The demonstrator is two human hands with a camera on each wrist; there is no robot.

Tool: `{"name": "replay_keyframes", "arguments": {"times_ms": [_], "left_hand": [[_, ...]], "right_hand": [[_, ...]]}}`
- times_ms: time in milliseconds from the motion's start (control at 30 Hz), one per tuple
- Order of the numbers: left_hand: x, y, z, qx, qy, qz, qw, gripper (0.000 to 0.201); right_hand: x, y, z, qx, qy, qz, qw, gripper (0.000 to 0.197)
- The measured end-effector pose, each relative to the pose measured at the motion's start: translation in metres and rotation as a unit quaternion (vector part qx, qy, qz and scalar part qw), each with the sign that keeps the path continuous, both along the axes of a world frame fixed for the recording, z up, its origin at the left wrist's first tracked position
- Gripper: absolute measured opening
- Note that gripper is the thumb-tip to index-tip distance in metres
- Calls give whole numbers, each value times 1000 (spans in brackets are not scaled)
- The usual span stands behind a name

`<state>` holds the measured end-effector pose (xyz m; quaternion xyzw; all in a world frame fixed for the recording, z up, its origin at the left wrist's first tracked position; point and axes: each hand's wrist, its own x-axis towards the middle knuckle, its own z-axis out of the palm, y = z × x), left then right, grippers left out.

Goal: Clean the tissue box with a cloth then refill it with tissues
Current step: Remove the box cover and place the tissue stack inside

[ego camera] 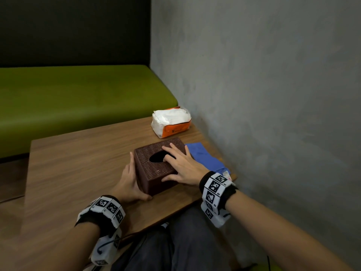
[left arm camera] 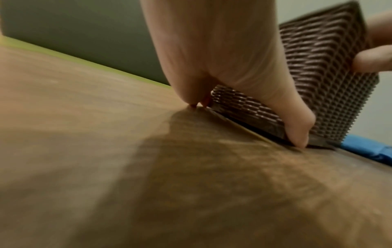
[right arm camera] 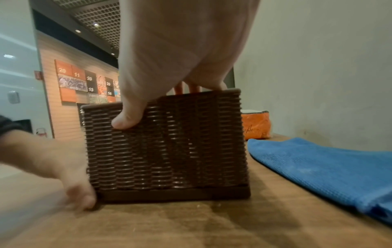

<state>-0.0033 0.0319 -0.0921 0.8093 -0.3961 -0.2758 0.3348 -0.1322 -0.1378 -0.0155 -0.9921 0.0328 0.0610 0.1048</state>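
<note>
A brown woven tissue box [ego camera: 154, 171] with a dark oval opening on top stands on the wooden table [ego camera: 78, 165]. My right hand [ego camera: 182, 166] lies on its lid. The index fingertip is at the opening's edge and the thumb is down on the near end face [right arm camera: 127, 120]. My left hand [ego camera: 130, 179] lies flat against the box's left side, its fingertips and thumb at the base [left arm camera: 301, 139]. A blue cloth [ego camera: 207, 159] lies just right of the box. An orange and white tissue pack [ego camera: 172, 121], torn open on top, sits behind it.
A grey wall [ego camera: 273, 94] runs close along the table's right edge, beside the cloth. A green bench seat [ego camera: 78, 98] lies beyond the far edge. The table's left half shows bare wood. My lap is below the near edge.
</note>
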Motion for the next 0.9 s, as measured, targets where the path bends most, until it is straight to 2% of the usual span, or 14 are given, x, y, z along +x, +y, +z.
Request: {"name": "replay_keyframes", "arguments": {"times_ms": [133, 333, 433, 500, 600, 700, 767, 833, 900], "left_hand": [[0, 2, 4, 30, -8, 8, 999, 158], [-4, -4, 8, 75, -26, -6, 997, 147], [-5, -6, 6, 72, -42, 23, 996, 143], [-4, -5, 7, 85, -56, 36, 994, 140], [4, 8, 16, 157, -81, 20, 984, 132], [17, 22, 28, 266, -132, 14, 955, 134], [21, 21, 38, 301, -141, 22, 943, 135], [24, 10, 55, 227, -79, 44, 970, 124], [26, -9, 74, 84, -26, 65, 994, 105]], "right_hand": [[-3, -12, 10, 74, -28, -57, 995, 57], [-5, -16, 11, 95, -33, -72, 992, 53], [-8, -16, 10, 136, -69, -95, 984, 50], [-12, -20, 12, 179, -115, -127, 969, 48], [-17, -26, 12, 245, -172, -175, 938, 50], [-21, -25, 6, 314, -214, -216, 899, 38], [-18, -21, -1, 339, -222, -233, 884, 41], [-14, -15, -7, 359, -224, -240, 873, 43], [-13, -13, -12, 372, -224, -246, 866, 44]]}}
